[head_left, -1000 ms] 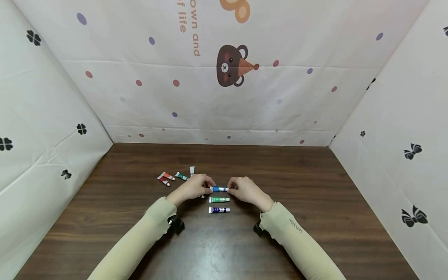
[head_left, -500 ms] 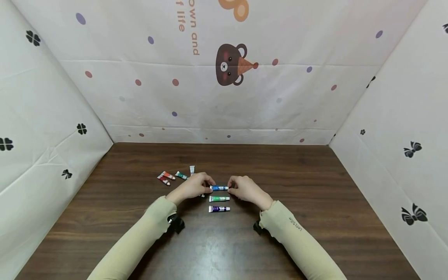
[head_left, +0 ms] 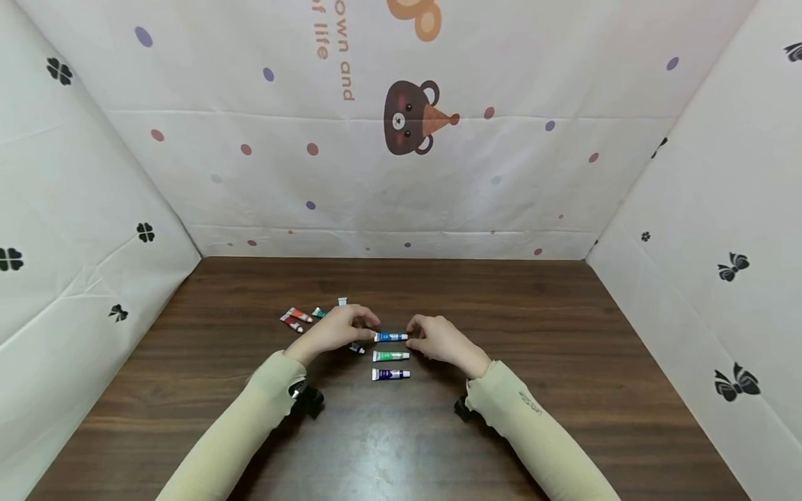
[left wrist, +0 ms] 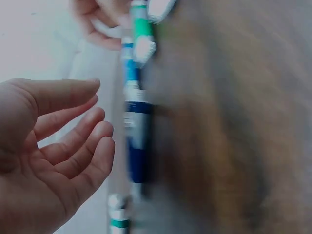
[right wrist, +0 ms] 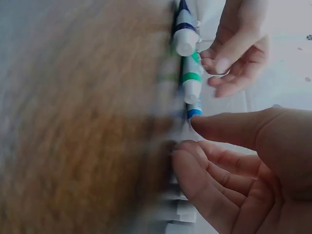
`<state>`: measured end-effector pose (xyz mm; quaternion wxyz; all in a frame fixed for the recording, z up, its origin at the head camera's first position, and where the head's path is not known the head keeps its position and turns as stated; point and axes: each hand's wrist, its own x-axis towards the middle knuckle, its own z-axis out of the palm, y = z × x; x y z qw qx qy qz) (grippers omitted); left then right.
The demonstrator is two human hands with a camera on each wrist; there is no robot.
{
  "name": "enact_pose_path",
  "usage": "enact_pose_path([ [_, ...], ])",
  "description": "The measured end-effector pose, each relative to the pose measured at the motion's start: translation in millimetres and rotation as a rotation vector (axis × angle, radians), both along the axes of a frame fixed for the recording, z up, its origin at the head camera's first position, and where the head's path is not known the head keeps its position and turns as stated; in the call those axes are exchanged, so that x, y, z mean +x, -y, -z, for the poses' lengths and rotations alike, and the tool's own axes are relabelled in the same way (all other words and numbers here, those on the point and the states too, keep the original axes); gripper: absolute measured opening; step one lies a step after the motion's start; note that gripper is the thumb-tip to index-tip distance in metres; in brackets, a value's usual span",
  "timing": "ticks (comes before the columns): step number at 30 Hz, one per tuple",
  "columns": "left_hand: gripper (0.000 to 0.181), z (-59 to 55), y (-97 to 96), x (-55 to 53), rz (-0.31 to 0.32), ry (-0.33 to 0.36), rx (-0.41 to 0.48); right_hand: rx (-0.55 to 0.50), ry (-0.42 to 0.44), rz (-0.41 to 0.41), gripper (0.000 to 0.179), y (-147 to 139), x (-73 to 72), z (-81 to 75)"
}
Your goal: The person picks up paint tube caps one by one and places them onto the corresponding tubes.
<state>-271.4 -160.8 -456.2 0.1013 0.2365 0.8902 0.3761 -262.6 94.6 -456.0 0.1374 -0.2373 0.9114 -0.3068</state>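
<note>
Three small paint tubes lie in a column at the table's middle: blue (head_left: 390,337), green (head_left: 390,356) and purple (head_left: 390,374), caps to the right. My left hand (head_left: 332,330) is just left of the blue tube, fingers loosely bent, nothing held in the left wrist view. Under its palm side lies a dark blue tube (left wrist: 139,141), partly covered in the head view. At the blue tube's cap end is my right hand (head_left: 441,341). Its thumb tip overlaps the cap in the right wrist view, and thumb and fingertips stand apart.
Left of the column lie a red tube (head_left: 291,323), an orange tube (head_left: 301,315), a teal tube (head_left: 319,312) and a pale-ended tube (head_left: 342,301), the last two partly behind the left hand. Patterned white cloth walls (head_left: 501,202) edge the brown wooden table (head_left: 532,306).
My left hand has let go of the blue tube's left end and moved slightly left, uncovering more of the dark tube. My right hand stays by the cap; the tube column looks unchanged.
</note>
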Motion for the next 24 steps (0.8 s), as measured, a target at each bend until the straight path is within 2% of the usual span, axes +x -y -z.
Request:
enact_pose_path([
  [4, 0.025, -16.4, 10.0, 4.1, -0.042, -0.011, 0.064, -0.024, 0.031, 0.002, 0.025, -3.9, 3.4, -4.9],
  [9, 0.021, -35.0, 30.1, 8.3, -0.143, -0.051, 0.093, -0.054, -0.003, 0.005, 0.024, -13.4, 4.4, -15.3],
  [12, 0.021, -41.9, 43.6, 7.8, -0.176, -0.073, 0.09, -0.062, -0.03, 0.028, 0.023, -22.0, 4.2, -22.3],
  [16, 0.023, -48.0, 60.2, 6.5, -0.203, -0.108, 0.089, -0.065, -0.053, 0.054, 0.021, -32.3, 3.9, -27.9],
  [19, 0.023, -50.3, 69.8, 7.3, -0.245, -0.121, 0.105, -0.061, -0.062, 0.056, 0.022, -38.1, 3.3, -28.5],
  [22, 0.022, -47.5, 74.2, 7.3, -0.262, -0.124, 0.1, -0.058, -0.065, 0.058, 0.022, -42.9, 2.9, -27.6],
  [24, 0.021, -40.6, 73.7, 6.0, -0.253, -0.122, 0.085, -0.057, -0.066, 0.064, 0.021, -45.6, 2.8, -27.0],
])
